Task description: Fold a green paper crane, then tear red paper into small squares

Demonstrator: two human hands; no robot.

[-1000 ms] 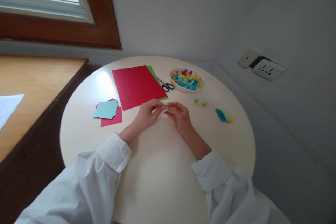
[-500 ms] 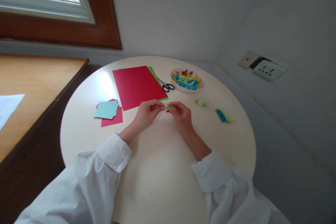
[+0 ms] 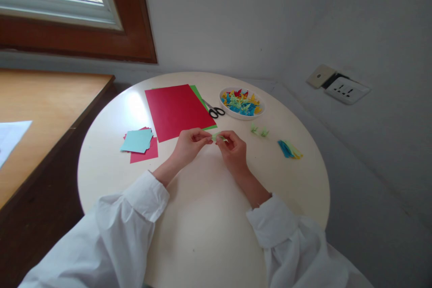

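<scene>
Between my two hands is a small light green folded paper piece (image 3: 215, 137), pinched above the middle of the round white table (image 3: 199, 216). My left hand (image 3: 191, 145) grips its left side with thumb and forefinger. On its right side, my right hand (image 3: 233, 147) pinches it the same way. The fingers cover much of the paper, so its exact shape is hidden. Just right of my right hand lie a few light green folded paper pieces (image 3: 259, 131).
A red paper sheet (image 3: 178, 112) lies over green paper, touching scissors (image 3: 216, 111). At the back, a white dish (image 3: 243, 118) holds colourful folded paper. Small paper squares (image 3: 137, 141) are stacked left; blue and yellow strips (image 3: 289, 149) lie right. A wooden desk (image 3: 57, 103) adjoins.
The fingers of my right hand have shifted slightly on the light green paper, and more of it shows between the hands. Everything else stays in place.
</scene>
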